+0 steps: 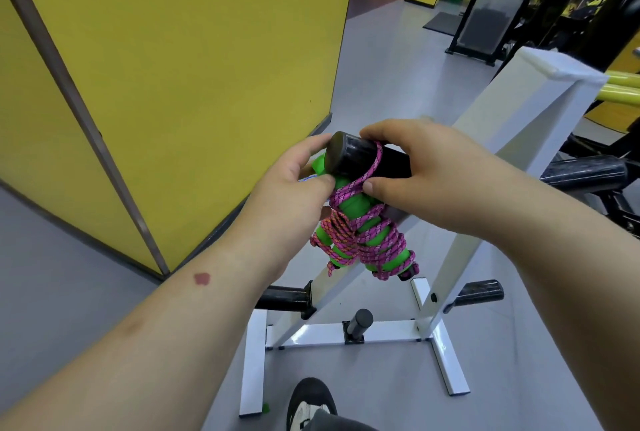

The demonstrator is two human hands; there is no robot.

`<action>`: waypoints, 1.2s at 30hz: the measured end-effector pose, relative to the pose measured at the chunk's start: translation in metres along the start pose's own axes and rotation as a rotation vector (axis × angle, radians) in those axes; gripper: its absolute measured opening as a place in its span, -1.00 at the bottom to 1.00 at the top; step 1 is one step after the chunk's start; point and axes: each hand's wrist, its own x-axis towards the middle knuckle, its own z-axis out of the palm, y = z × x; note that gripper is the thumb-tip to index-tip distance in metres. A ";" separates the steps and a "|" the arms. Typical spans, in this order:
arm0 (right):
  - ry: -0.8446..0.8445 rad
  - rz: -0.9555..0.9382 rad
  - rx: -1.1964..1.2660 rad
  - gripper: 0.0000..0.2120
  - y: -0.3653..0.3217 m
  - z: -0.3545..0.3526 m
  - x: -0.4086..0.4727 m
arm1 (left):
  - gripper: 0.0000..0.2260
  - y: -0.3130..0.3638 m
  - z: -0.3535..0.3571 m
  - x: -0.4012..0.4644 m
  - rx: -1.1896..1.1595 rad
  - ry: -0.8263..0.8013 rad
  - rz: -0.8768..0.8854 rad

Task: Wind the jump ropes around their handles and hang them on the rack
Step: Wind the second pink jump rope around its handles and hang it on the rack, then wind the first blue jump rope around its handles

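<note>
A jump rope point(363, 240) with green handles, wound in pink cord, hangs below a black peg point(356, 159) of the white rack point(512, 108). A loop of the pink cord lies over the peg. My left hand point(298, 181) pinches the top of the green handles beside the peg's end. My right hand point(419, 160) wraps over the peg, its thumb and fingers on the pink loop.
More black pegs stick out of the rack: one at the right point(585, 172), two lower ones point(284, 299) point(479, 292) and a short one on the base point(360, 321). A yellow wall panel point(173, 50) stands at the left. My shoe point(311, 403) is by the rack's base. Gym machines stand at the back right.
</note>
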 end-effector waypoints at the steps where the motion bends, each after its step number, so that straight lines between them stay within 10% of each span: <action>1: 0.000 -0.003 -0.003 -0.65 0.000 -0.001 -0.001 | -0.53 0.002 0.000 -0.001 0.026 0.013 0.020; 36: 0.246 -0.081 0.090 -0.38 -0.052 0.039 -0.042 | -0.41 0.019 -0.074 -0.095 0.938 0.192 0.422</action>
